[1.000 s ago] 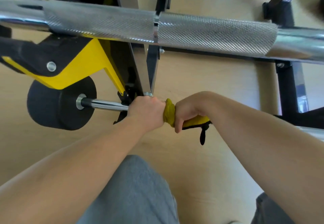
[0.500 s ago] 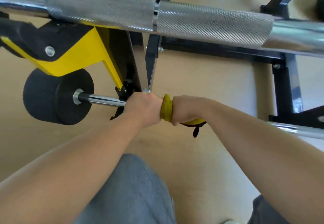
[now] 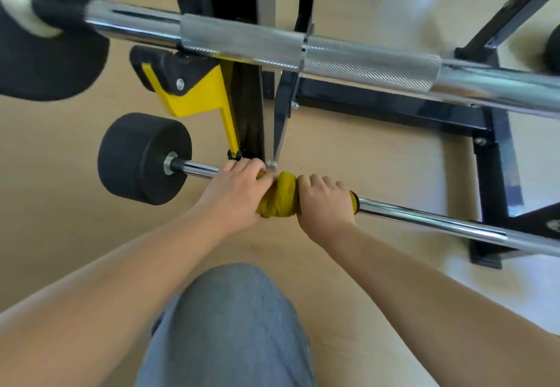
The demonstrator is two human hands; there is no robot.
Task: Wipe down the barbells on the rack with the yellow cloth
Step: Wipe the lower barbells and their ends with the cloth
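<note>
**First inspector:** What are we recording for the hands?

**Second inspector:** We are noting both as clenched. The left hand (image 3: pixel 233 195) is curling over the lower barbell (image 3: pixel 424 223) at the left end of the yellow cloth (image 3: pixel 277 194), with its fingers closing on the cloth's edge. The right hand (image 3: pixel 325 204) is grasping the cloth's right end, knuckles facing up. A yellow scrap with a dark edge is poking out on the far side of that hand.

**First inspector:** And where are we placing the cloth?

**Second inspector:** We are finding it wrapped round the lower barbell, bunched between the two hands and touching both. It is sitting just in front of the upright of the rack (image 3: pixel 394 107).

**First inspector:** What are we logging around it?

**Second inspector:** Left of the left hand, we are seeing the bar running bare to a black weight (image 3: pixel 142 159). On the right it is stretching as bare chrome out of view. Above, the upper barbell (image 3: pixel 363 62), knurled at its middle, is passing just over a yellow bracket (image 3: pixel 200 98) on the rack. It is carrying a large black plate (image 3: pixel 45 62) at its left end, which is showing blurred. The rack's black base is standing on the pale floor (image 3: pixel 363 159). A knee (image 3: pixel 230 326) in grey fabric is showing at the bottom, between the forearms.
</note>
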